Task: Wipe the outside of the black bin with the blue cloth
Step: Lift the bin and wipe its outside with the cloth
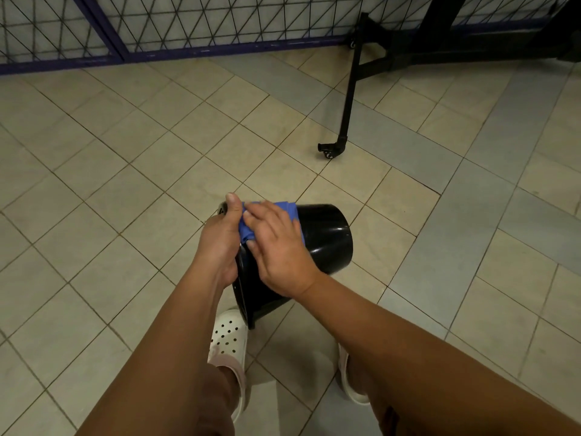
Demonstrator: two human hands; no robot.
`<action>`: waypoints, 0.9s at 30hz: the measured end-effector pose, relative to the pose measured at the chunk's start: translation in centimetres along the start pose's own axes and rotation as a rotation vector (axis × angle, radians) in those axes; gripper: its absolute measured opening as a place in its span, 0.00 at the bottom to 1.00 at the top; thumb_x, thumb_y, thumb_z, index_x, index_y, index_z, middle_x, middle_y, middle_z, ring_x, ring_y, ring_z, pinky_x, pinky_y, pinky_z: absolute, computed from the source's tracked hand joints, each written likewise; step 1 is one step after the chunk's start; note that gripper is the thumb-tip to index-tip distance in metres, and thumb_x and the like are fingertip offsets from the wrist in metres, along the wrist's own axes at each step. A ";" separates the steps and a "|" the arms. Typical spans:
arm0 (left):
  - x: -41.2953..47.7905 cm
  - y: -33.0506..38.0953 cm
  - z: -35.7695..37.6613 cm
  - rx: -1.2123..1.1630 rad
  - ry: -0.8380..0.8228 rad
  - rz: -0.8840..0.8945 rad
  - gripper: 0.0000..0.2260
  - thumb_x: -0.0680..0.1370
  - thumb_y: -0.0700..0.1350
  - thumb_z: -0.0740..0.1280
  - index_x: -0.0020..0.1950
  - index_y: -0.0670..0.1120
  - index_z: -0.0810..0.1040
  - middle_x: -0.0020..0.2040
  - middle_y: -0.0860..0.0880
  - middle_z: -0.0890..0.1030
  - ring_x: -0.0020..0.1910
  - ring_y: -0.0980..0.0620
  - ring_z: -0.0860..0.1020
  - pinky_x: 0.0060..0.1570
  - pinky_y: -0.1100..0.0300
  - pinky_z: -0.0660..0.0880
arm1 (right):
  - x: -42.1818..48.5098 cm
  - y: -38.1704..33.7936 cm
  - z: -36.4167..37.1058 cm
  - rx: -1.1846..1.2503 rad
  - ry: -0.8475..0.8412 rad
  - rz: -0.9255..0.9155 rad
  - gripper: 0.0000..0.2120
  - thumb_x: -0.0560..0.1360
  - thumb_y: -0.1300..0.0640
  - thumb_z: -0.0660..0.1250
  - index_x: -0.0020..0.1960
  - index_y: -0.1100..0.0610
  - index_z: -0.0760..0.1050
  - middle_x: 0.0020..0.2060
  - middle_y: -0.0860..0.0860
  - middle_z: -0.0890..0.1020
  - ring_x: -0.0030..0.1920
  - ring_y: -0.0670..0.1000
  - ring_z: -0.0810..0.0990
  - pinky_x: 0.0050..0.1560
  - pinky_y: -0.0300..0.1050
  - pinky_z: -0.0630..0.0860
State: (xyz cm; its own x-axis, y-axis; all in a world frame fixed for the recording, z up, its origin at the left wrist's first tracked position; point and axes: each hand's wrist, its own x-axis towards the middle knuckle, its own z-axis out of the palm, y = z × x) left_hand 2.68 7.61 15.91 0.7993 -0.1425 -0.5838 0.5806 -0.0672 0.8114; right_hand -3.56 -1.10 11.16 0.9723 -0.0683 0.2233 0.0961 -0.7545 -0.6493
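The black bin is held tipped on its side above the tiled floor, just below frame centre, its closed base pointing toward 2 o'clock and its mouth toward 7 o'clock. The left hand is curled tight around the rim. The right hand lies nearly flat, fingers spread, pressing the blue cloth onto the upper wall.

The bin's plastic is smooth, glossy and tapered, so it could likely twist or slide out of the one-handed rim grip under a hard wipe. The soft, bunched cloth may slip off the curve at 12 o'clock. White perforated clogs stand directly beneath.
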 end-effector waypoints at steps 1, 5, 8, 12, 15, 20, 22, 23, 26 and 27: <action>0.0 0.1 0.1 0.010 -0.005 0.030 0.21 0.79 0.61 0.62 0.49 0.43 0.82 0.41 0.46 0.86 0.46 0.47 0.85 0.45 0.55 0.80 | 0.4 0.4 -0.3 0.005 0.020 0.025 0.22 0.78 0.52 0.54 0.69 0.60 0.66 0.69 0.54 0.68 0.71 0.54 0.61 0.66 0.62 0.64; -0.6 0.3 0.1 -0.010 0.046 0.093 0.17 0.80 0.58 0.62 0.50 0.45 0.79 0.44 0.46 0.83 0.44 0.47 0.82 0.39 0.56 0.77 | 1.1 3.2 -0.8 0.071 0.137 0.263 0.19 0.79 0.53 0.55 0.68 0.57 0.67 0.67 0.51 0.69 0.68 0.51 0.63 0.67 0.58 0.63; -0.6 0.4 0.0 -0.079 0.116 0.096 0.16 0.80 0.57 0.62 0.51 0.44 0.77 0.45 0.47 0.81 0.44 0.49 0.81 0.35 0.58 0.75 | 0.3 4.7 -0.2 0.068 0.258 0.497 0.17 0.79 0.56 0.56 0.67 0.58 0.67 0.67 0.51 0.68 0.67 0.51 0.61 0.68 0.56 0.64; -0.1 0.5 -0.1 -0.176 0.180 -0.019 0.19 0.80 0.59 0.64 0.52 0.42 0.76 0.45 0.44 0.81 0.42 0.47 0.82 0.34 0.56 0.78 | -0.7 1.7 1.1 0.042 0.212 0.477 0.18 0.78 0.53 0.54 0.66 0.57 0.67 0.68 0.51 0.66 0.68 0.52 0.59 0.66 0.58 0.64; 0.3 0.3 -0.3 -0.201 0.176 -0.077 0.21 0.80 0.60 0.63 0.49 0.41 0.77 0.42 0.44 0.82 0.37 0.48 0.84 0.36 0.55 0.80 | -1.4 -1.1 1.8 0.032 0.146 0.253 0.20 0.76 0.52 0.53 0.65 0.58 0.68 0.67 0.52 0.69 0.69 0.54 0.60 0.64 0.61 0.64; -0.1 0.4 -0.3 -0.139 0.082 -0.060 0.21 0.81 0.57 0.62 0.51 0.38 0.79 0.42 0.43 0.84 0.40 0.46 0.85 0.39 0.54 0.80 | -0.3 0.3 0.2 -0.062 0.111 0.115 0.19 0.77 0.52 0.54 0.65 0.57 0.70 0.66 0.52 0.71 0.69 0.53 0.63 0.63 0.62 0.63; -0.3 0.6 -0.4 -0.108 0.079 -0.028 0.23 0.80 0.58 0.63 0.58 0.37 0.77 0.51 0.40 0.83 0.49 0.41 0.83 0.44 0.50 0.80 | 0.4 2.2 -0.8 -0.028 0.143 0.273 0.18 0.78 0.52 0.55 0.66 0.55 0.68 0.66 0.50 0.70 0.68 0.50 0.62 0.66 0.59 0.61; -0.3 0.6 -0.5 -0.099 0.089 -0.021 0.24 0.79 0.58 0.64 0.61 0.38 0.76 0.54 0.39 0.82 0.52 0.40 0.82 0.46 0.48 0.80 | 0.5 3.2 -1.0 -0.014 0.171 0.367 0.17 0.78 0.52 0.56 0.66 0.54 0.68 0.66 0.48 0.69 0.67 0.49 0.61 0.67 0.58 0.60; -0.5 0.8 -0.5 -0.080 0.117 -0.026 0.19 0.79 0.58 0.64 0.58 0.42 0.75 0.52 0.42 0.80 0.51 0.43 0.81 0.42 0.50 0.79 | -0.2 4.7 -0.6 0.019 0.238 0.608 0.17 0.80 0.53 0.56 0.67 0.54 0.66 0.66 0.48 0.67 0.67 0.50 0.60 0.66 0.58 0.64; -0.6 0.8 -0.4 -0.073 0.116 -0.028 0.18 0.79 0.58 0.64 0.56 0.43 0.75 0.51 0.43 0.80 0.51 0.43 0.81 0.42 0.50 0.78 | -0.4 4.5 -0.1 0.020 0.245 0.667 0.17 0.80 0.54 0.56 0.67 0.54 0.66 0.66 0.49 0.67 0.67 0.51 0.60 0.66 0.58 0.64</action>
State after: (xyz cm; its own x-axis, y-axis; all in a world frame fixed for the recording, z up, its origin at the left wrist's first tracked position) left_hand 2.75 8.04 16.88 0.7925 -0.0262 -0.6092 0.6095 0.0026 0.7928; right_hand -3.52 -4.57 8.23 0.7496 -0.6581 -0.0712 -0.4971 -0.4886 -0.7171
